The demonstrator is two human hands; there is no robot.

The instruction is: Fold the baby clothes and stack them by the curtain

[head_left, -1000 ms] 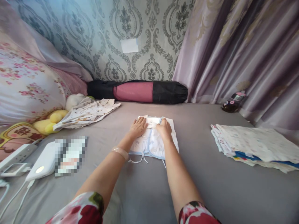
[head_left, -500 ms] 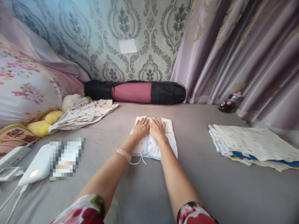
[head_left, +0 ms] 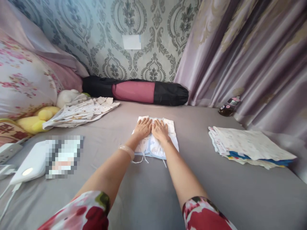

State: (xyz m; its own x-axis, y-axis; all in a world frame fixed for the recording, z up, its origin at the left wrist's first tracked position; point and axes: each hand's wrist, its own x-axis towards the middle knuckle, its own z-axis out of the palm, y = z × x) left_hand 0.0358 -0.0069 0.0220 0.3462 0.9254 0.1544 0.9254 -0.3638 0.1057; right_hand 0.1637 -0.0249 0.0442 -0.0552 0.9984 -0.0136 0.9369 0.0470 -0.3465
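Observation:
A small white baby garment point(head_left: 157, 147) with pale blue edging lies folded on the grey bed sheet point(head_left: 146, 188). White tie strings point(head_left: 143, 158) trail from its near edge. My left hand point(head_left: 143, 127) rests flat on its upper left part, fingers stretched out. Beside it, my right hand point(head_left: 160, 130) lies flat on the upper middle, its fingers also extended. The two hands nearly touch at the thumbs. They cover part of the cloth beneath them, and neither grips anything.
Folded cloths point(head_left: 251, 143) are stacked at the right, with a dark bottle point(head_left: 229, 107) behind them. A black and pink rolled bag point(head_left: 134, 92) lies along the wall. At left are a crumpled patterned cloth point(head_left: 81, 111), a yellow plush toy point(head_left: 35, 121) and a white corded device point(head_left: 33, 163).
The view has shifted slightly, so most things sit a little further left and higher. Both hands stay flat on the garment, with almost no movement over it.

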